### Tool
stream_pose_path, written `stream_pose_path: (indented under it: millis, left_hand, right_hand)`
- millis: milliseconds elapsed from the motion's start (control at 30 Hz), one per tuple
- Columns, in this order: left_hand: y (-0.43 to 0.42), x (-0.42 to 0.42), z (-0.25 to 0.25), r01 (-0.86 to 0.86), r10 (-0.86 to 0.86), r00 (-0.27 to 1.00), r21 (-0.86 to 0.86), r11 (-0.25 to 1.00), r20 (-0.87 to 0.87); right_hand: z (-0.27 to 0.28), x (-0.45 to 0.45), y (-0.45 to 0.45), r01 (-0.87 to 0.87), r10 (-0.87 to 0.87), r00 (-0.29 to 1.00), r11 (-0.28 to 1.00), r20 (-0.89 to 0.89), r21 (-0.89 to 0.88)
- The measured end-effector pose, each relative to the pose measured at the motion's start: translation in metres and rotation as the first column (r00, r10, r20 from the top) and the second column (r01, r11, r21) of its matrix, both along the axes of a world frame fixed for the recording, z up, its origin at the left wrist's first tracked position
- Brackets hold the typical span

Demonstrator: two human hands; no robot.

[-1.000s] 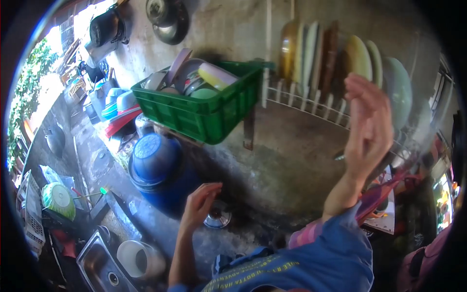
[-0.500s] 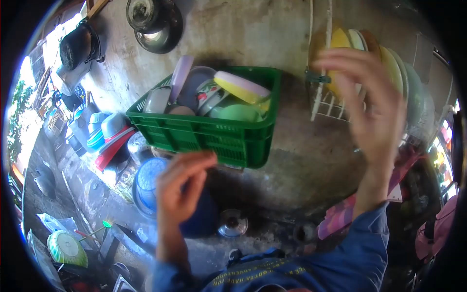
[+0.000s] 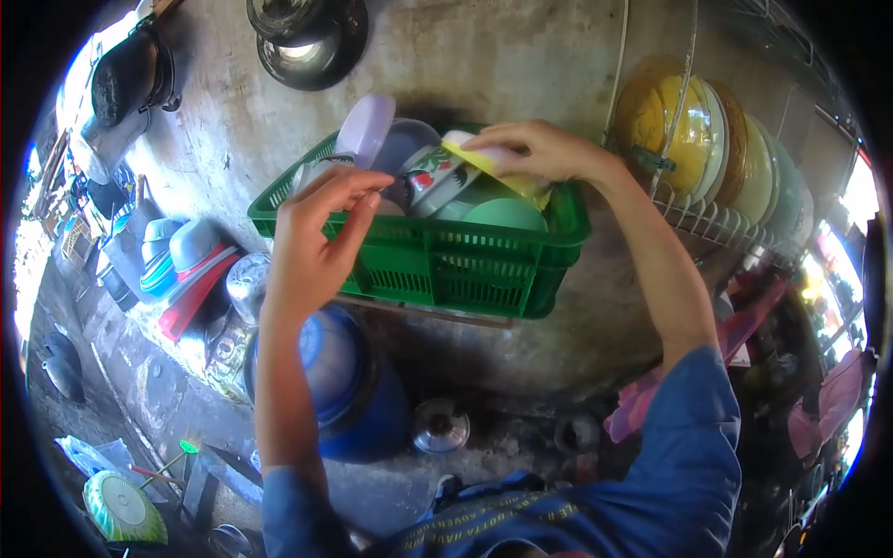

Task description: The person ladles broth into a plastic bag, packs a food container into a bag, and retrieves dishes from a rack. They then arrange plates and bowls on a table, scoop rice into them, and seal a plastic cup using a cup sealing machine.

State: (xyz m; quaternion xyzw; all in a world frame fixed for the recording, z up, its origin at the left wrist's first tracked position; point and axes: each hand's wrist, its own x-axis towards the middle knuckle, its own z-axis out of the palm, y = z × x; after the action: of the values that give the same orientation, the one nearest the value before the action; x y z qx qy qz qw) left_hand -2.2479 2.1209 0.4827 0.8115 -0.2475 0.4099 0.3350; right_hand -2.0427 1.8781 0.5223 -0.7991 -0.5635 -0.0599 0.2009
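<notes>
A green plastic crate (image 3: 465, 270) full of dishes stands in front of me against the wall. My right hand (image 3: 544, 152) reaches over its back right side, with fingers closed on a yellow bowl (image 3: 476, 159) and the pink one nested with it. Above the front left rim hovers my left hand (image 3: 321, 223), fingers stretched, thumb apart, nothing in it. Between my hands lie a floral-printed white bowl (image 3: 437, 181) and a light green bowl (image 3: 505, 214). A lilac bowl (image 3: 367, 128) leans at the back left, beside a grey-purple bowl (image 3: 409, 139).
Right of the crate, a wire dish rack (image 3: 707, 223) on the wall holds upright plates (image 3: 684, 130). A blue drum (image 3: 367, 409) stands below, with a metal lid (image 3: 440, 426) nearby. Stacked basins (image 3: 195, 246) lie left. Dark pans (image 3: 312, 46) hang above.
My right hand has come down from near the dish rack onto the yellow and pink bowls. My left hand has risen to the crate's front left rim.
</notes>
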Motion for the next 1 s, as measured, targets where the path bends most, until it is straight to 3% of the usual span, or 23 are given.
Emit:
stream_pose_path:
  millis: [167,367,433,467,533,567,633,733,867,933,967,1000]
  left_hand:
    - [0.008,0.003,-0.003,0.015,-0.015,1.000,-0.002,1.000,0.007]
    - [0.011,0.009,-0.002,0.005,-0.005,1.000,0.009,1.000,-0.009]
    - [0.008,0.016,0.001,0.021,-0.021,1.000,0.032,0.999,0.001]
    - [0.006,0.022,0.004,0.021,-0.021,1.000,0.030,0.999,-0.001]
    - [-0.002,0.041,0.015,0.027,-0.021,0.999,0.163,0.986,-0.035]
    - [-0.006,0.059,0.018,0.029,-0.026,1.000,0.222,0.975,-0.013]
    - [-0.016,0.093,0.025,0.002,0.005,1.000,0.327,0.945,-0.023]
    - [-0.028,0.134,0.027,-0.066,0.097,0.994,0.458,0.886,-0.044]
    - [-0.036,0.161,0.021,-0.120,0.106,0.993,0.582,0.804,0.059]
    - [-0.039,0.163,0.026,-0.121,0.144,0.990,0.613,0.781,0.013]
    - [-0.042,0.161,0.030,-0.130,0.190,0.982,0.639,0.758,-0.026]
    - [-0.042,0.161,0.032,-0.130,0.187,0.982,0.638,0.759,-0.022]
  right_hand:
    - [-0.002,-0.005,0.001,-0.044,0.044,0.999,0.999,0.022,-0.001]
    - [0.007,-0.030,0.008,0.232,-0.230,0.972,0.972,0.042,-0.041]
    - [0.001,-0.019,0.010,0.122,-0.130,0.943,0.992,0.308,0.044]
    - [-0.002,-0.009,0.010,0.122,-0.129,0.943,0.992,0.307,0.042]
    - [-0.003,0.008,0.007,0.080,-0.117,0.857,0.992,0.501,0.096]
    - [-0.001,0.005,0.007,0.080,-0.115,0.857,0.993,0.501,0.092]
    - [0.010,-0.002,0.008,0.253,-0.254,0.936,0.967,0.243,0.037]
    - [0.020,-0.002,0.008,0.289,-0.277,0.939,0.957,0.206,-0.033]
    - [0.026,-0.001,0.008,0.433,-0.390,0.869,0.897,0.304,-0.087]
    - [0.025,0.013,0.011,0.548,-0.452,0.830,0.773,0.328,-0.321]
    - [0.018,0.016,0.009,0.552,-0.457,0.827,0.769,0.328,-0.321]
    - [0.012,0.019,0.009,0.556,-0.470,0.788,0.821,0.398,-0.131]
